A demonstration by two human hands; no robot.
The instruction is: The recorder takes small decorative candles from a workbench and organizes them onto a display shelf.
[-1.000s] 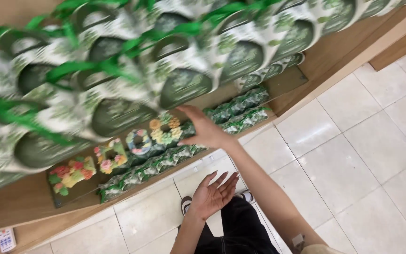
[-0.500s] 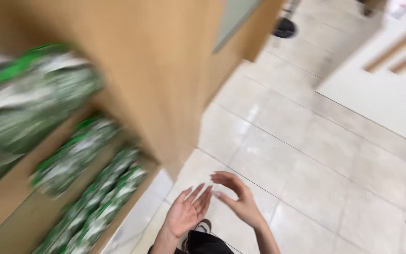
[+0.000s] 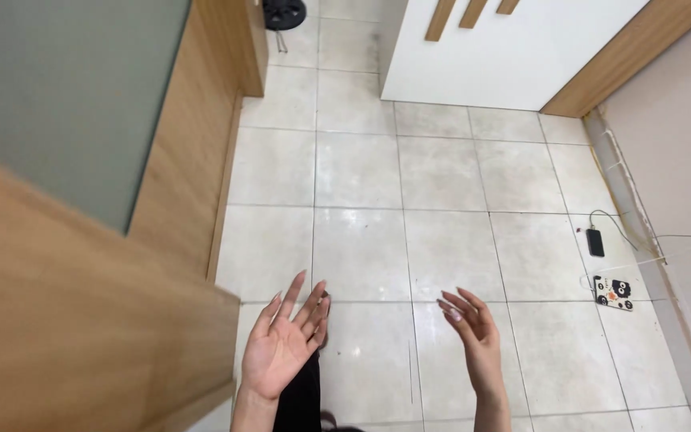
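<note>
Head view: I am holding my left hand point(image 3: 285, 348) and right hand point(image 3: 473, 336) released, grasping nothing; wooden cabinet point(image 3: 81, 320) lying just left of my left hand.

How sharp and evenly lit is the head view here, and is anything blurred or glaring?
Head view: left hand, right hand and floor tiles sharp; wooden panel at near left smeared and soft; lighting even, a soft sheen on the tiles, no hard shadows.
</note>
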